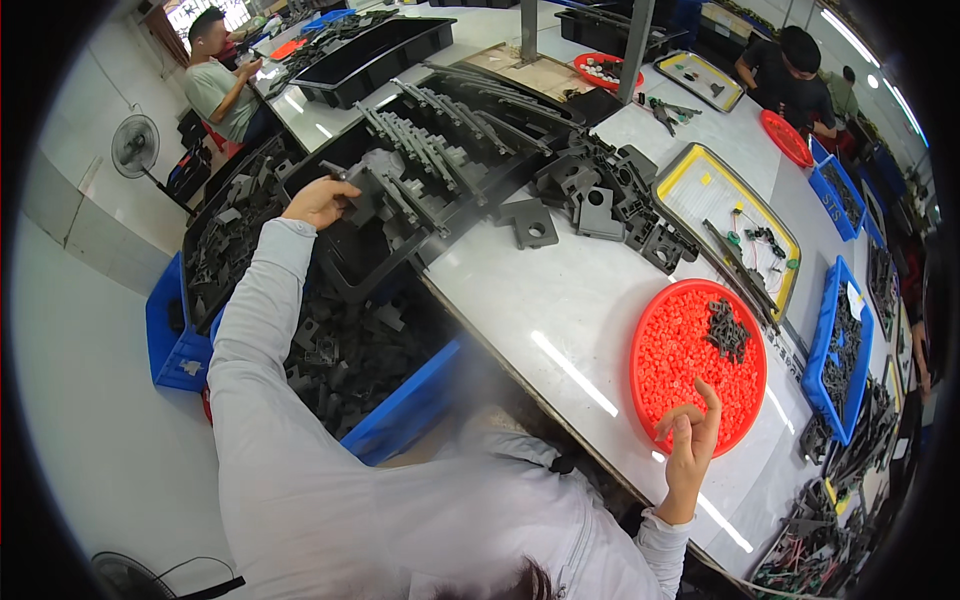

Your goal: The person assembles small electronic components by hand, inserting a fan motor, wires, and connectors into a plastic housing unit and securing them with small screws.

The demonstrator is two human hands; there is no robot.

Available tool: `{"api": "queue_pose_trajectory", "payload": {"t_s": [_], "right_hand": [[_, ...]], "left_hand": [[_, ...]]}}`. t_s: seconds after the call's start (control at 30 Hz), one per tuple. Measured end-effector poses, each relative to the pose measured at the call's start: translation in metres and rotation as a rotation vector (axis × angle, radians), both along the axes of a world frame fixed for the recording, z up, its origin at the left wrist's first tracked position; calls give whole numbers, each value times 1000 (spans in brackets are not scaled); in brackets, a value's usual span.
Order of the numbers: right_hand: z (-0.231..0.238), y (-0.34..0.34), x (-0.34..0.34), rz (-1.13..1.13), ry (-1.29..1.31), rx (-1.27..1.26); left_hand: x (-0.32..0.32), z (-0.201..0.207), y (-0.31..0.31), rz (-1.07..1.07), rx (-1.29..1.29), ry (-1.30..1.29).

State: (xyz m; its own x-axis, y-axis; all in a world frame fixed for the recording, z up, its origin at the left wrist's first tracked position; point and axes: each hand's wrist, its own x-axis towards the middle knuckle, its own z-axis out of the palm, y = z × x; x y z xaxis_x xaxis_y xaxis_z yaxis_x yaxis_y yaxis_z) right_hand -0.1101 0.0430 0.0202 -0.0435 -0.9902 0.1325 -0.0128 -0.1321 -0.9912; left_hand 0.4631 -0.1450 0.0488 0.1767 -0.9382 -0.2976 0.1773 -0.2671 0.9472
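Observation:
My left hand [322,203] reaches over the near left end of a black crate [378,275]. Its fingers are bent closed on a dark grey plastic part [366,203]; the fingertips are partly hidden. Long grey bars with blocky pieces [428,145] lie in rows in that crate. Over the near rim of a round red tray [636,372], my right hand [690,445] has its index finger raised and its fingers apart, with nothing seen in it. Small red pieces [680,345] fill much of this tray, and a heap of small black pieces [729,331] lies at its far right.
Dark grey moulded housings [600,205] are piled on the white table [500,290]. Behind the red tray lies a yellow-edged tray [790,240] with wired parts. Blue bins [400,400] of dark parts stand below the left edge. Two people [225,85] [790,80] sit farther off.

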Motion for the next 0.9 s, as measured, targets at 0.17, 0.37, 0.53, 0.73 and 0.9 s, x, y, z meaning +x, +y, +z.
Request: {"api": "queue_pose_trajectory", "payload": {"t_s": [0.17, 0.37, 0.53, 0.73, 0.9], "right_hand": [[-3, -2, 1, -15, 13, 24], [0, -4, 5, -16, 52, 44], [-1, -5, 10, -9, 74, 101], [-5, -4, 7, 80, 168, 44], [14, 2, -19, -71, 417, 45]], "left_hand": [[-26, -3, 1, 24, 131, -8], [-40, -12, 1, -157, 25, -93], [-39, -14, -11, -264, 66, -61], [-19, -27, -25, -333, 82, -62], [13, -42, -13, -264, 133, -479]]}}
